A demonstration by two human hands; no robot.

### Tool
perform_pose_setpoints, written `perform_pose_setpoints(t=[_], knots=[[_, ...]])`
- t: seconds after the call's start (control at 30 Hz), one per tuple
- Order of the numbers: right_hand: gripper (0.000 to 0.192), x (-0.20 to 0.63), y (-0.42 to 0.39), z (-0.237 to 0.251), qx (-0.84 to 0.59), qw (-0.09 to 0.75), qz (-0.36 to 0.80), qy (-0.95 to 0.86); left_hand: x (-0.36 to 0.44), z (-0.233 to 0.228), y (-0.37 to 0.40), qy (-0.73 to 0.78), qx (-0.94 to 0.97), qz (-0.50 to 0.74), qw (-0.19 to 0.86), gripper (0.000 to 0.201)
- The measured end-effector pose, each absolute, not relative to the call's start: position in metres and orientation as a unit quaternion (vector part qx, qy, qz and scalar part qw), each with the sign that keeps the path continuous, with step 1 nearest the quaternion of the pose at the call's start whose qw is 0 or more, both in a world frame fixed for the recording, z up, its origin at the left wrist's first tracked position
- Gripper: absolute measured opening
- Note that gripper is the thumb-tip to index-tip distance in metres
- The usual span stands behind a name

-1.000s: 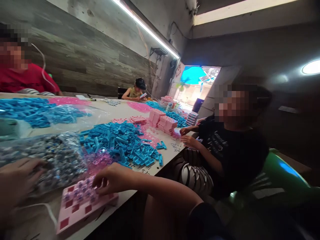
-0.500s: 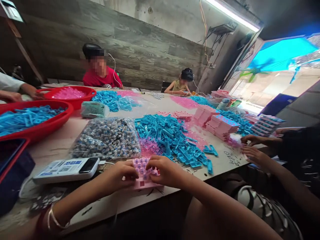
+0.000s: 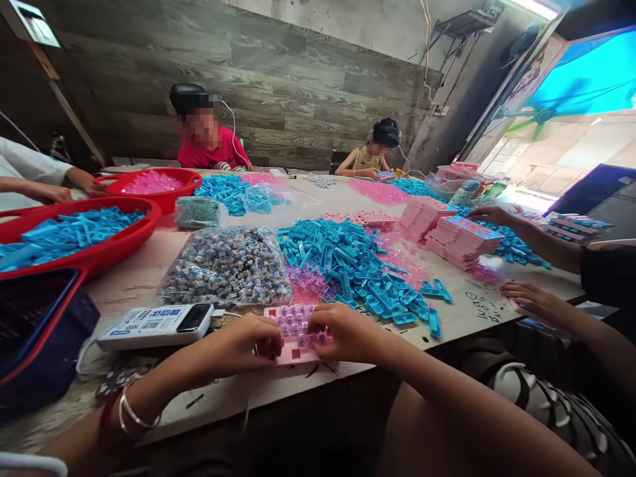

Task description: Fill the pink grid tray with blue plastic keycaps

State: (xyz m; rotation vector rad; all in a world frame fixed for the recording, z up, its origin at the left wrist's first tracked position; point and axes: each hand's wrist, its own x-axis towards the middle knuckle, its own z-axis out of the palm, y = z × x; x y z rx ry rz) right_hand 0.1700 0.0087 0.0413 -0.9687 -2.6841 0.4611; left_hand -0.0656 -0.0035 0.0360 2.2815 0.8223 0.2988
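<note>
A pink plastic panel (image 3: 297,356) lies near the table's front edge, with rows of small clear-purple pieces set in it and a square opening low in the middle. My left hand (image 3: 252,341) grips the panel's left edge between curled fingers and thumb. From the right, my right hand (image 3: 342,333) reaches over the panel, its fingers bent down and pinched at the pieces there. Whatever sits between those fingertips is hidden. Just behind the panel are small translucent pink pieces (image 3: 309,283) and a heap of blue plastic pieces (image 3: 332,255).
A clear bag of small grey-blue parts (image 3: 228,268) and a white power bank (image 3: 156,326) lie left of my hands. Red baskets (image 3: 144,228) stand further left. Stacked pink panels (image 3: 462,242) are at right, near a co-worker's hands (image 3: 531,298). Two people sit opposite.
My view has swung slightly left, so the scene sits further right. Both my hands stay at the panel. The co-worker's one hand at right has reached out towards the stacked panels.
</note>
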Motion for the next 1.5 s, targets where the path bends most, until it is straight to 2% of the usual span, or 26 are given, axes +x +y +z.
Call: perform_pose_setpoints(t=[0.37,0.97,1.2,1.5], knots=[[0.013,0.174,0.005,0.043,-0.354,0.115,0.155,-0.915,-0.064,0.032,-0.004,0.331,0.875,0.118,0.332,0.007],[0.021,0.178,0.002,0.04,-0.346,0.121,0.135,-0.921,-0.062,0.034,-0.011,0.329,0.883,0.13,0.307,0.013],[0.02,0.164,-0.009,0.04,-0.323,0.207,0.153,-0.911,-0.062,0.039,-0.011,0.361,0.87,0.113,0.316,0.006],[0.023,0.131,-0.02,0.024,-0.244,0.315,0.216,-0.892,-0.065,0.045,-0.009,0.38,0.864,0.104,0.312,0.02]])
